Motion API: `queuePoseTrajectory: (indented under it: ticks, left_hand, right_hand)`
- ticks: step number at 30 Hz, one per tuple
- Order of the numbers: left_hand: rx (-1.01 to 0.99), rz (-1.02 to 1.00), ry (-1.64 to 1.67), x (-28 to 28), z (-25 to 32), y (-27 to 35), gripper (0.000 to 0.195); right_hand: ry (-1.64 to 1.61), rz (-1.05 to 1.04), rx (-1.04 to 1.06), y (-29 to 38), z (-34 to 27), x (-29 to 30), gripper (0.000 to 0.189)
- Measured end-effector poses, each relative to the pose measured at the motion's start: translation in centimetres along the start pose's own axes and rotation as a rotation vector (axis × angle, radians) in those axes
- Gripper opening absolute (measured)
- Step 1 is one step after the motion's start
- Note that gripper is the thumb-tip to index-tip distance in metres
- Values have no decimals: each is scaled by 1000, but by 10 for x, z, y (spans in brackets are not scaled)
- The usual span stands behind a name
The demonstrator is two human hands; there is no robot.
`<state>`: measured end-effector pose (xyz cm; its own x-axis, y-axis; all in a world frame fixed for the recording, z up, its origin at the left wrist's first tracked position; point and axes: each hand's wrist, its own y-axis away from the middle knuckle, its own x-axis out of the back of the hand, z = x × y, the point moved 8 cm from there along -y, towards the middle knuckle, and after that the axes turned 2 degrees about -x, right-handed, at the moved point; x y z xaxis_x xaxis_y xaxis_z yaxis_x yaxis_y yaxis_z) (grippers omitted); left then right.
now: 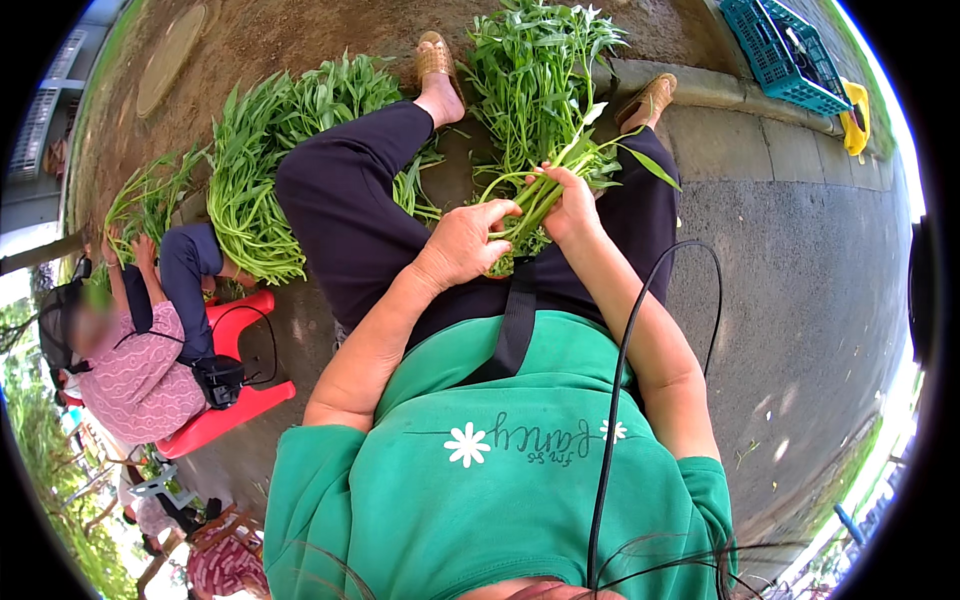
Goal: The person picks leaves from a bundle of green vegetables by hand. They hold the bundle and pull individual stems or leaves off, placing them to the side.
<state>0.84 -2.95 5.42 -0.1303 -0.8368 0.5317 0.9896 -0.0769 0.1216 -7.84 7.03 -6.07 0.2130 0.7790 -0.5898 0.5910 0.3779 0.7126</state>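
Note:
My right hand (571, 202) grips a small bunch of long-stemmed leafy greens (534, 201), which look like water spinach, above my lap. My left hand (466, 238) has its thumb and fingers around the lower stem ends of the same bunch. One thin stem bows out over the left fingers, and a long leaf sticks out to the right. Between my feet lies a large heap of the same greens (529, 97), leaves pointing away from me. Loose stems partly show beneath my hands, where the bunch hides much of them.
Another heap of greens (259, 180) lies beside my left leg. At the left, a person (142, 375) on a red plastic stool (225, 420) handles greens. A teal plastic crate (787, 56) and a yellow item (856, 120) are by the kerb (690, 86). A black cable (616, 375) crosses my right arm.

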Motion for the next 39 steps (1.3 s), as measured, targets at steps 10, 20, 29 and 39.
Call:
queuePoseTrajectory:
  ticks: [10, 20, 29, 39]
  left_hand:
    - [372, -26, 767, -12, -55, 2, 15]
    - [-50, 113, -54, 1, -19, -5, 13]
    - [-556, 344, -687, 3, 33, 1, 14]
    - [-619, 291, -710, -4, 46, 6, 12]
  right_hand:
    - [5, -9, -9, 1, 6, 11, 15]
    - [-41, 9, -14, -9, 13, 29, 15]
    - [-101, 18, -12, -17, 12, 37, 14]
    - [-124, 17, -9, -16, 5, 36, 13]
